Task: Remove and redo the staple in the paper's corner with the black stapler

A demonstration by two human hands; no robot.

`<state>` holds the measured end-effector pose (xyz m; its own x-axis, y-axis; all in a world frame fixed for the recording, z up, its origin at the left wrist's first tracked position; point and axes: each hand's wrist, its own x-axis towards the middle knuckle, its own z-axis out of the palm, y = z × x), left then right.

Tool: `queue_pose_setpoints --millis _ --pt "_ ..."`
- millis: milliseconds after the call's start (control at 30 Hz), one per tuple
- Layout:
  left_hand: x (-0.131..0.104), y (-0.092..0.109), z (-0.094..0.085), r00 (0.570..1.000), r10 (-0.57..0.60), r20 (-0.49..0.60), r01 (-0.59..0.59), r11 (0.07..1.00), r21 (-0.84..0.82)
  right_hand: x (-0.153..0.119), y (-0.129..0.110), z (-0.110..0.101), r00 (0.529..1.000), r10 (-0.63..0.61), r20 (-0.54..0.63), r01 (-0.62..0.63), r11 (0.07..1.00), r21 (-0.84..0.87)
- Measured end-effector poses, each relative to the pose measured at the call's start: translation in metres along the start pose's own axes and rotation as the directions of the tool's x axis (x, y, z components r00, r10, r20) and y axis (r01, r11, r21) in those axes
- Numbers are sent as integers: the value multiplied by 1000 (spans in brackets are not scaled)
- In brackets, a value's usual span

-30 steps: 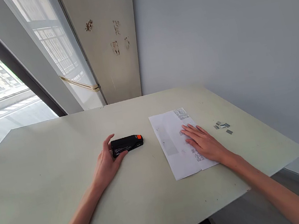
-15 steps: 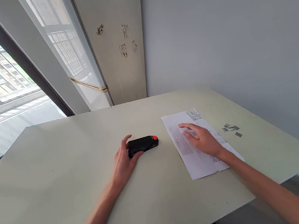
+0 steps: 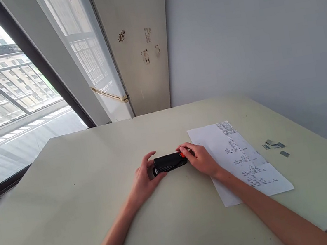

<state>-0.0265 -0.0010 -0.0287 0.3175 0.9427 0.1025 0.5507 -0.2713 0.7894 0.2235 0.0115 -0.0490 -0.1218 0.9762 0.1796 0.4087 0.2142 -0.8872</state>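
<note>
A black stapler [image 3: 170, 161] with an orange-red tip lies on its side on the pale table, between my two hands. My left hand [image 3: 146, 179] wraps around its left end, thumb along the near edge and index finger raised past the far side. At the other end, my right hand [image 3: 200, 159] pinches the orange-red tip with thumb and fingertips, which partly cover it. Under my right wrist and forearm is a white sheet of paper [image 3: 246, 167] with printed text.
Several small grey staple strips [image 3: 277, 145] lie right of the paper. The pale table [image 3: 100, 158] meets a grey wall [image 3: 255, 32] on the right. Behind it stand a stained panel [image 3: 144, 79] and a glass door with a handle [image 3: 110, 95]; a window is at left.
My right hand has moved left from over the paper onto the stapler's orange-red tip. My left hand stays at the other end. The view has shifted slightly left.
</note>
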Motion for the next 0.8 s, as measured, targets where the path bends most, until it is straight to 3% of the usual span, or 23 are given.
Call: queue_pose_setpoints --millis 133,267,467,567,667,800 --pt "1 -4 -10 1000 1 11 -2 996 86 -3 -2 -1 1000 -1 16 1 1000 14" --pt "3 -11 -19 997 75 -23 -70 981 180 -3 -5 -1 999 -14 28 13 999 40" --pt "5 -12 -20 991 136 -4 -133 974 182 -4 -6 1 999 -4 44 3 1000 18" --pt "5 -10 -28 994 108 33 -111 988 111 -4 -7 1 998 -8 59 6 1000 28" --pt "5 -14 -42 993 93 71 -88 994 -65 -5 -7 0 998 -1 70 -1 999 41" --pt "9 -24 -54 996 -15 -92 -12 957 -289 -6 -8 2 997 25 71 -29 998 49"
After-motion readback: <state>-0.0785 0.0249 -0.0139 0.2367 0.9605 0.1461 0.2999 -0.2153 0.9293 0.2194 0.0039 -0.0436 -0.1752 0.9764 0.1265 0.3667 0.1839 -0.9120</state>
